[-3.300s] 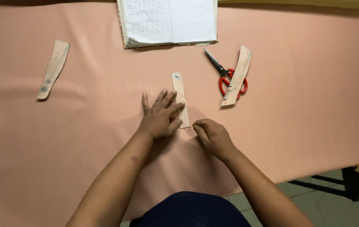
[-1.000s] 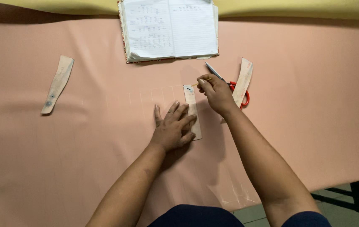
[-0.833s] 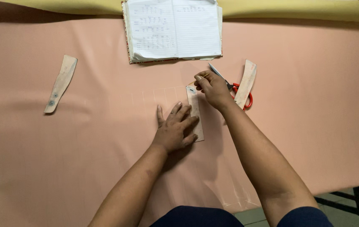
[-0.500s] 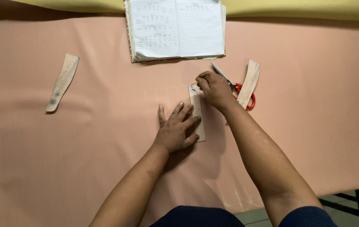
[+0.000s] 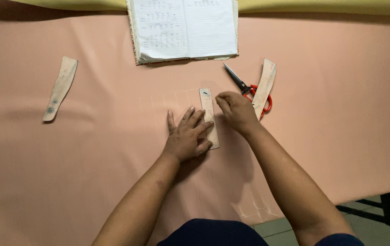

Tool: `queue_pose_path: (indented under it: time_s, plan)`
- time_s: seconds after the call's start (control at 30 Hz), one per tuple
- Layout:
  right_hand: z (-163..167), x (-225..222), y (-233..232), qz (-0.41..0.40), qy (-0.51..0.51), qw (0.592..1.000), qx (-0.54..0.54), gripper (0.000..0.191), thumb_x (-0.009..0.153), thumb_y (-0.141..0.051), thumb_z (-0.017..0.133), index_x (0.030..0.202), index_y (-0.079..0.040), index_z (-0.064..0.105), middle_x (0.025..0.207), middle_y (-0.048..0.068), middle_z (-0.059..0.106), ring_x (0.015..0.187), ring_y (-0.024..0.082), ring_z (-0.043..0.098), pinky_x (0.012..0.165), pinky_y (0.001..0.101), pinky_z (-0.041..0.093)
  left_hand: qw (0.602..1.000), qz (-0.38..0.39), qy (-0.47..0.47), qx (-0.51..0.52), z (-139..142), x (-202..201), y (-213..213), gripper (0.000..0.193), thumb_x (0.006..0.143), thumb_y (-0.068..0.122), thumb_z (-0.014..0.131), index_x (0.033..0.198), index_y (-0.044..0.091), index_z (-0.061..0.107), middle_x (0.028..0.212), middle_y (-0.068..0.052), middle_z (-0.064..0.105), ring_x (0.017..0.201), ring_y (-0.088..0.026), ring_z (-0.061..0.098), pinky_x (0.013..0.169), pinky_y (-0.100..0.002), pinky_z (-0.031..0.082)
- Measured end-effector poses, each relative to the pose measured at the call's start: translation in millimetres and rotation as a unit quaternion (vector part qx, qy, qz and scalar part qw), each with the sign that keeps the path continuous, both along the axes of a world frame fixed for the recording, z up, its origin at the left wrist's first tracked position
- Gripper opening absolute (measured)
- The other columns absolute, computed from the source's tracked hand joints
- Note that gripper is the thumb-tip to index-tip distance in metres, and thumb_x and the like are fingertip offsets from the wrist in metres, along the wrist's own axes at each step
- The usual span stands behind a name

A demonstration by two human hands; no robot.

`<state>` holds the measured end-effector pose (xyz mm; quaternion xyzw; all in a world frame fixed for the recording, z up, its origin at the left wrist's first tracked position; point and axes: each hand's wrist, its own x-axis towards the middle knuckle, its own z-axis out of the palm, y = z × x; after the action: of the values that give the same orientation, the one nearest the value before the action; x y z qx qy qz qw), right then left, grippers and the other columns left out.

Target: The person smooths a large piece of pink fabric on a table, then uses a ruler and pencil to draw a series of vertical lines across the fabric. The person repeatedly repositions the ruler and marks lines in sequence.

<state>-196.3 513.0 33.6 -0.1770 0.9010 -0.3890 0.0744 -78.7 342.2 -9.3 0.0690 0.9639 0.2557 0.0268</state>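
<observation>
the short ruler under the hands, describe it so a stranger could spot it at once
On the pink cloth, below the open notebook, the short ruler lies upright under the left hand. Unlike the curved strip far left and the strip over the scissors, it is straight.

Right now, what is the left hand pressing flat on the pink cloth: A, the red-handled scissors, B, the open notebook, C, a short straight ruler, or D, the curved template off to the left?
C: the left hand lies spread with its fingers on the short straight ruler, beside the right hand.
</observation>
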Motion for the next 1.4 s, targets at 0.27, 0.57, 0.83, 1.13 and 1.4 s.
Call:
queue_pose_path:
  time_s: [0.27, 0.57, 0.83, 1.13, 1.4]
  plan:
    - [1.5, 106.9, 58.6, 0.007, -0.047, 0.998, 0.035, 0.021, 0.097, -0.022, 0.065, 0.107, -0.005, 0.073, 0.090, 0.010, 0.076, 0.078, 0.023, 0.075, 0.073, 0.0340, 0.058, 1.000, 0.002, -0.010, 0.006, -1.6, -1.0, 1.3, 0.062, 0.076, 0.057, 0.073, 0.134, 0.035, 0.063, 0.159, 0.000, 0.036, 0.152, -0.027, 0.022, 0.114, -0.075, -0.010]
    - [5.4, 125.1, 57.7, -0.007, -0.038, 0.999, 0.029, 0.018, 0.097, -0.018, 0.065, 0.105, -0.005, 0.073, 0.089, 0.011, 0.075, 0.075, 0.022, 0.074, 0.070, 0.0338, 0.058, 1.000, 0.004, -0.018, 0.010, 5.7, 3.1, 1.3, 0.063, 0.076, 0.054, 0.075, 0.135, 0.036, 0.061, 0.161, 0.001, 0.036, 0.154, -0.024, 0.021, 0.114, -0.076, -0.010]
    - [-8.9, 136.0, 40.2, 0.014, -0.011, 1.000, -0.017, 0.019, 0.096, -0.018, 0.066, 0.106, -0.003, 0.072, 0.094, 0.011, 0.077, 0.082, 0.021, 0.075, 0.075, 0.0327, 0.059, 0.999, -0.006, -0.041, -0.002, 7.7, 4.8, -1.9, 0.063, 0.083, 0.053, 0.067, 0.142, 0.035, 0.055, 0.165, -0.001, 0.029, 0.157, -0.025, 0.014, 0.115, -0.075, -0.011]
    - [-28.7, 127.6, 62.9, -0.097, -0.054, 0.993, -0.047, 0.025, 0.107, -0.023, 0.053, 0.114, -0.004, 0.068, 0.103, 0.012, 0.070, 0.084, 0.021, 0.071, 0.083, 0.0341, 0.057, 0.998, -0.013, -0.036, -0.040, 16.9, 12.9, -9.0, 0.066, 0.086, 0.055, 0.058, 0.148, 0.034, 0.048, 0.168, -0.001, 0.024, 0.158, -0.026, 0.012, 0.115, -0.077, -0.009]
    - [-19.3, 89.3, 87.4, -0.051, 0.060, 0.959, 0.273, 0.045, 0.093, -0.038, 0.061, 0.137, -0.030, 0.062, 0.156, 0.000, 0.048, 0.110, 0.028, 0.070, 0.084, 0.0430, 0.057, 0.999, -0.005, -0.023, -0.043, 8.5, 12.8, -7.9, 0.068, 0.083, 0.056, 0.060, 0.147, 0.035, 0.050, 0.169, 0.000, 0.025, 0.158, -0.026, 0.013, 0.116, -0.077, -0.007]
